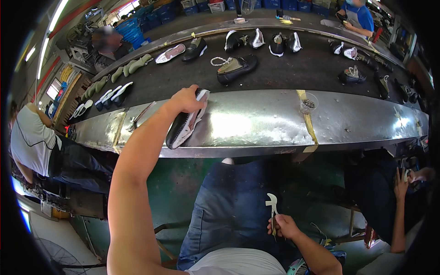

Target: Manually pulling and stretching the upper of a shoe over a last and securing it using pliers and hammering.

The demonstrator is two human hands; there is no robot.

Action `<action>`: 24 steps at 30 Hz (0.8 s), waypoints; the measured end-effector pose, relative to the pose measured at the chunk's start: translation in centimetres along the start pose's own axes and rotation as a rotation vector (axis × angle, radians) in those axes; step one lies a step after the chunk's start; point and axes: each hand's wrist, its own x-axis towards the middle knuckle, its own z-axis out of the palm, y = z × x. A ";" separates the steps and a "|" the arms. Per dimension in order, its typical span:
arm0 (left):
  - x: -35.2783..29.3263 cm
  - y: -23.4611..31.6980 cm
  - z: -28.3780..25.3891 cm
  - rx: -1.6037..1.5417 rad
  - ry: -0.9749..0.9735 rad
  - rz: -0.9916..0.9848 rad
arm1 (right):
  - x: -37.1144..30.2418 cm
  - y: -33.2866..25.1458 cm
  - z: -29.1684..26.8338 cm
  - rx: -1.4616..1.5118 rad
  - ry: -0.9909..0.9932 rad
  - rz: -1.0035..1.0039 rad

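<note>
At the metal ledge (247, 121), my left hand (187, 99) is closed round one end of a black shoe upper (180, 129). The upper has a pale lining and stitching along its edge. It lies tilted on its side, its dark end by the ledge's near edge. Over my lap, my right hand (285, 226) grips a pair of lasting pincers (272, 205) by the handles, with the curved metal head pointing up. Beyond the ledge, a black shoe (238, 69) with a green last and a cord loop lies on the dark conveyor belt (284, 75).
A clear cup (309, 103) of small metal bits stands on the ledge beside yellow tape (310, 130). A thin tool (141, 115) lies left of my forearm. Several shoes and green lasts (137, 64) line the belt. People sit left (36, 133) and right (401, 183); another (360, 18) works across.
</note>
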 end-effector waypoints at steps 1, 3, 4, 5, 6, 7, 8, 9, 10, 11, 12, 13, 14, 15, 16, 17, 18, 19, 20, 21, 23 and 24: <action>-0.7 0.4 -0.3 -0.064 0.048 -0.016 | -0.1 0.0 0.1 -0.010 0.005 -0.011; -2.8 0.2 -0.7 -0.134 0.105 -0.028 | -0.3 0.3 0.5 -0.051 0.027 -0.034; -4.3 -0.4 -0.7 -0.327 0.128 0.041 | -0.4 0.5 0.6 -0.059 0.030 -0.041; -5.8 -0.9 -0.5 -0.520 0.147 0.117 | -0.6 0.7 0.6 -0.055 0.049 -0.049; -7.5 -1.3 0.0 -0.712 0.163 0.194 | -0.9 1.0 0.8 -0.050 0.068 -0.056; -9.6 -1.5 1.1 -0.956 0.128 0.242 | -1.2 1.2 1.0 -0.056 0.072 -0.060; -12.0 -1.4 2.7 -1.199 0.082 0.294 | -1.5 1.2 1.2 -0.061 0.102 -0.078; -14.8 -0.4 4.7 -1.266 0.096 0.299 | -1.8 1.4 1.4 -0.061 0.136 -0.093; -17.9 0.9 6.9 -1.333 0.112 0.298 | -2.0 1.2 1.7 -0.059 0.145 -0.091; -20.5 2.1 9.8 -1.418 0.117 0.282 | -2.2 0.9 2.1 -0.081 0.173 -0.101; -22.7 3.4 13.2 -1.506 0.120 0.263 | -2.5 1.2 2.3 -0.105 0.202 -0.106; -24.7 4.7 17.1 -1.486 0.174 0.235 | -1.9 2.1 2.3 -0.082 0.214 -0.153; -26.1 5.6 21.3 -1.470 0.228 0.199 | -2.5 1.6 3.0 -0.088 0.215 -0.134; -27.0 6.2 25.3 -1.495 0.110 0.197 | -3.2 -0.2 3.9 -0.345 0.249 -0.181; -28.0 6.9 28.2 -1.520 -0.017 0.191 | -3.6 -1.7 4.8 -0.599 0.277 -0.220; -29.1 8.0 28.2 -1.228 -0.061 0.222 | -3.8 -2.2 5.5 -0.689 0.327 -0.336; -29.7 9.0 28.4 -1.230 -0.001 0.245 | -3.7 -3.0 6.3 -0.783 0.366 -0.457; -29.4 9.1 27.8 -1.281 -0.031 0.260 | -3.7 -4.4 7.3 -0.769 0.339 -0.469; -29.0 9.0 27.3 -1.330 -0.061 0.275 | -3.6 -5.4 8.5 -0.753 0.314 -0.483; -28.6 8.6 26.8 -1.299 -0.112 0.320 | -2.8 -5.8 9.5 -0.762 0.352 -0.573; -28.1 8.0 25.1 -1.134 -0.216 0.418 | -2.1 -6.7 10.7 -0.770 0.390 -0.653; -28.3 7.8 24.8 -1.138 -0.222 0.413 | -2.3 -7.5 11.2 -0.774 0.364 -0.614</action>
